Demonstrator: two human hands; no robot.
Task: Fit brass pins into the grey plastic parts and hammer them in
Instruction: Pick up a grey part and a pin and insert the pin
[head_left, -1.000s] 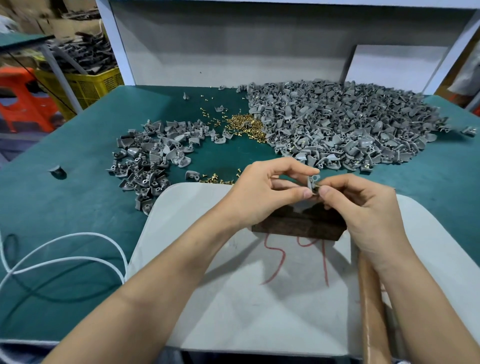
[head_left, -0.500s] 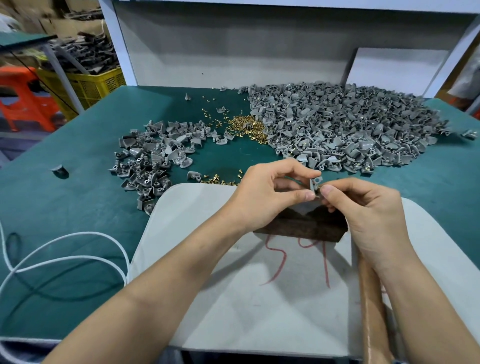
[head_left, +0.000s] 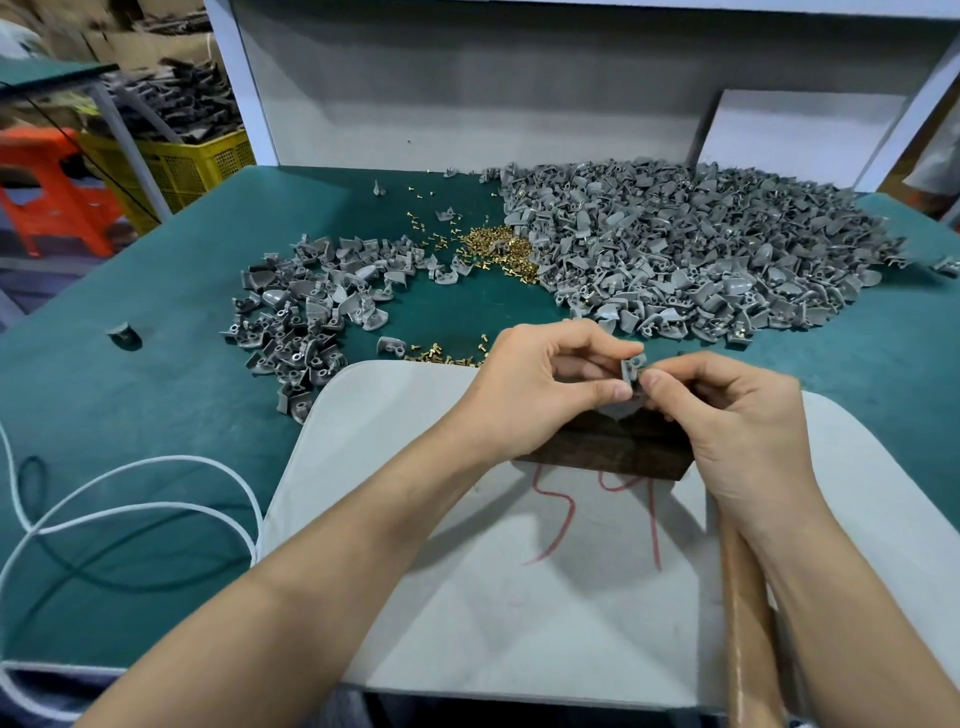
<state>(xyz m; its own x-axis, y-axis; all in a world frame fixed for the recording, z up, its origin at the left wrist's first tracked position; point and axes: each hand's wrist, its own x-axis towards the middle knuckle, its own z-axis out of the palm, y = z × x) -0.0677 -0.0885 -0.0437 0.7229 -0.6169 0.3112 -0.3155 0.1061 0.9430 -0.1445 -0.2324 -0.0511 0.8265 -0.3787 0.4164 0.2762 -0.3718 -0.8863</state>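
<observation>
Grey plastic part (head_left: 632, 370) sits pinched between left hand (head_left: 535, 397) and right hand (head_left: 737, 431).

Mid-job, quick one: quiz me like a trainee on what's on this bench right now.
1. True or false: the left hand and right hand both pinch one grey part above the wooden block.
2. The main heap of brass pins lies: A) between the smaller grey pile and the bigger grey pile, B) on the white board, C) in the yellow crate.
3. Fill in: the bigger grey pile lies on the person's ____ side.
Key: 1 true; 2 A; 3 right.
</observation>
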